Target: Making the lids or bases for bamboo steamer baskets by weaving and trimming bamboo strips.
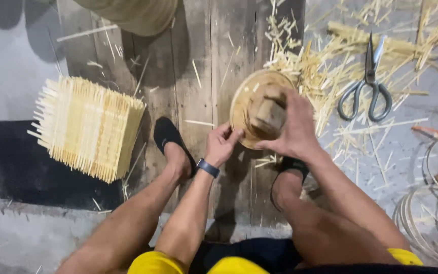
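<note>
Bamboo hoop (242, 109), round and shallow like a small woven rim, sits between our two hands above the floor planks (198, 91), just past our sandalled feet. Nearest us, our left hand (220, 145) pinches the hoop's lower edge, fingers (227, 133) closed lightly on the rim. Our right hand (296, 124) wraps from above around a blocky wooden piece (268, 112) seated in the hoop's centre, fingers curled tight on it. We judge that we are in the shaping or fitting step, pressing the block against the inside of the hoop while the left hand steadies it. The next move would call for a firm hold on the rim, so the thin strip neither slips nor springs out of round.

Further out to the left lies a square panel of bamboo splints (89, 127), ends bristling. To the right, scissors (367, 83) rest among scattered bamboo offcuts (310, 61). Coiled thin strips (422, 213) lie at the right edge, and a larger woven basket (133, 15) shows at the top.
</note>
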